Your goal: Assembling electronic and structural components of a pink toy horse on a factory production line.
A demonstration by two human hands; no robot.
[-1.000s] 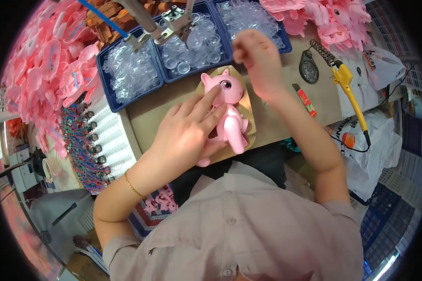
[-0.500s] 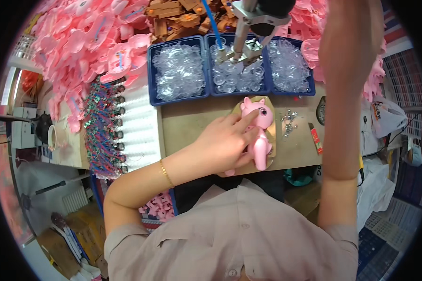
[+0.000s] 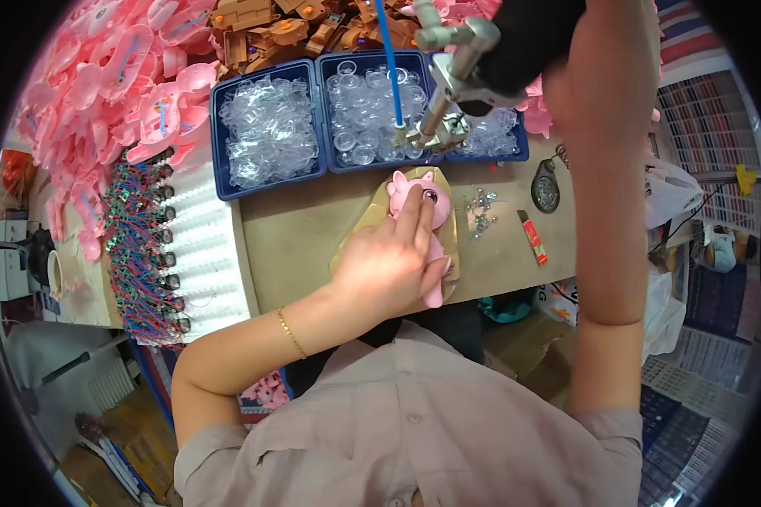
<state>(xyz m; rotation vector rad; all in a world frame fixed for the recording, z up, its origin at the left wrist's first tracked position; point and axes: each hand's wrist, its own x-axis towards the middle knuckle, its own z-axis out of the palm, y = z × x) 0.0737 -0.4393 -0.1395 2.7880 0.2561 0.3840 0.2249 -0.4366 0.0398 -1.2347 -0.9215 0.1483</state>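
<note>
My left hand (image 3: 389, 258) presses a pink toy animal (image 3: 403, 188), pony-like with a large printed eye, down on a yellowish base plate (image 3: 359, 232). Its index and middle fingers lie over the head beside the eye, and the thumb rests along the body. Just beyond the toy hangs the metal head of a bench tool (image 3: 444, 118) with a blue tube (image 3: 391, 68). My right arm is raised past the tool's black part (image 3: 528, 42); the right hand (image 3: 579, 89) is blurred at the upper edge, its fingers hidden.
Blue bins (image 3: 271, 127) of clear plastic parts stand behind the toy. Pink shells (image 3: 84, 68) and brown parts (image 3: 313, 29) are heaped farther back. Wired components (image 3: 139, 245) lie on white foam at left. Small clear pieces (image 3: 482, 211), a red cutter (image 3: 533, 238) and a dark round pendant (image 3: 546, 190) lie right.
The whole view has shifted, so the bench and toy appear farther left. My left fingers lie more upright over the toy's head. My right arm stays raised.
</note>
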